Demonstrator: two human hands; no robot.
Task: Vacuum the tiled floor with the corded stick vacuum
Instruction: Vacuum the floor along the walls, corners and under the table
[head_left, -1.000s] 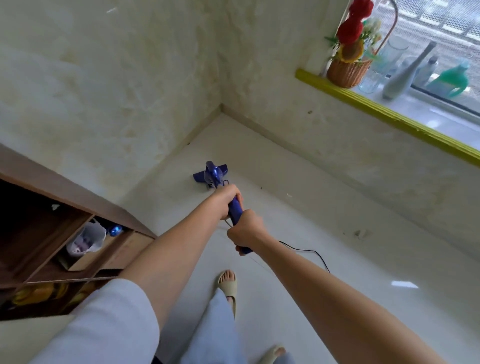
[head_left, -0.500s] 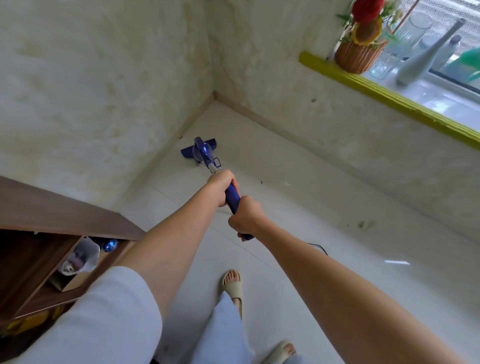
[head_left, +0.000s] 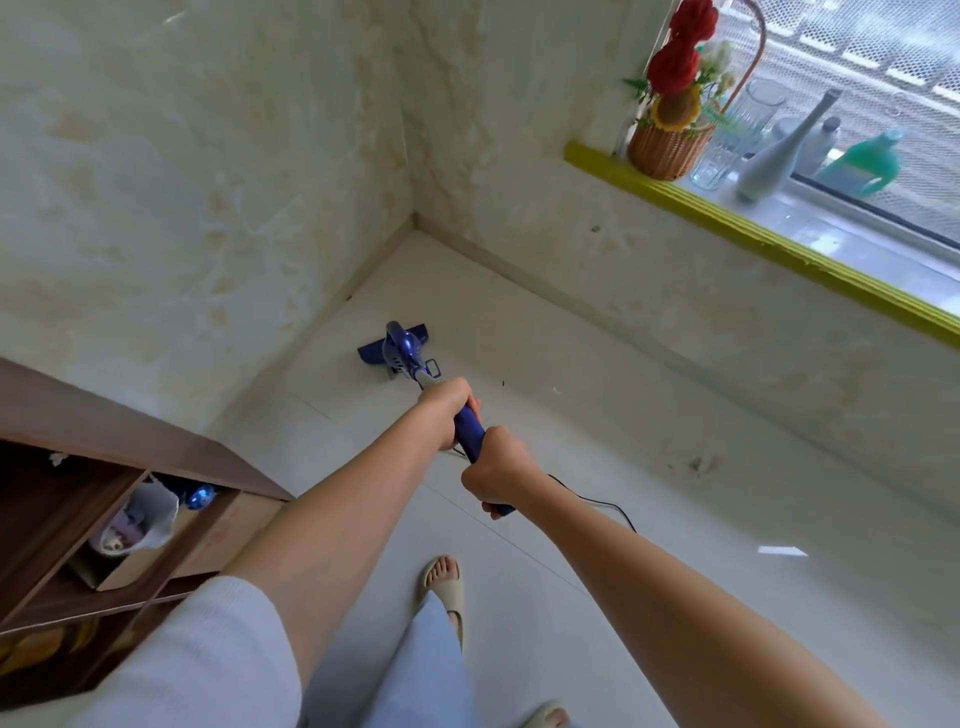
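Both hands, left hand (head_left: 445, 410) and right hand (head_left: 496, 470), grip stick vacuum (head_left: 402, 349); head near wall corner (head_left: 413, 221) (specks beside it remain); mid-task, judged.

Pale tiled floor (head_left: 675, 545), vacuum head (head_left: 396, 347) and black cord (head_left: 602, 503) on it
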